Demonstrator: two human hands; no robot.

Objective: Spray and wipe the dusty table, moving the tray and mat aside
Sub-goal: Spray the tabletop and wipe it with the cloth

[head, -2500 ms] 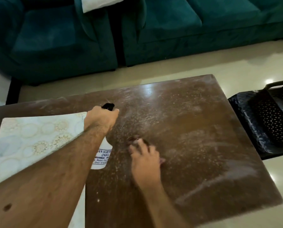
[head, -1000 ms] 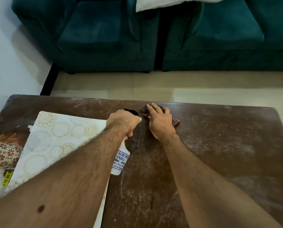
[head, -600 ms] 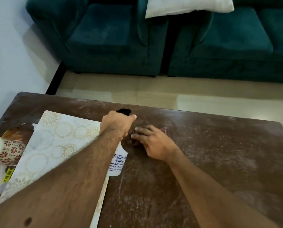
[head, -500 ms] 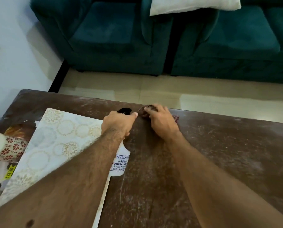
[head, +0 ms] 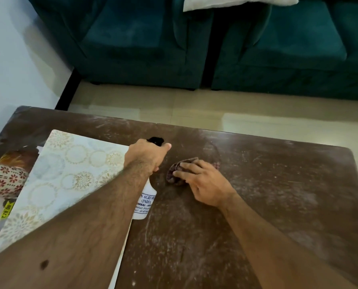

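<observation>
The dark brown wooden table (head: 267, 205) is streaked with pale dust. My left hand (head: 145, 156) grips a white spray bottle (head: 145, 202) with a black nozzle, held above the table's middle, nozzle pointing away from me. Just to its right, my right hand (head: 203, 182) presses a small dark checked cloth (head: 174, 174) flat on the tabletop with straight fingers. A pale mat (head: 69, 174) with round floral patterns lies on the left part of the table, partly under my left forearm.
Patterned papers or packets (head: 5, 180) lie under the mat at the table's left edge. Two teal sofa seats (head: 136, 38) stand beyond a strip of cream floor (head: 194, 107), with a white cushion (head: 236, 2) on top. A white wall (head: 13, 59) is at left.
My right hand has slid the cloth back toward me from the far edge of the table. The left hand keeps the bottle in about the same spot.
</observation>
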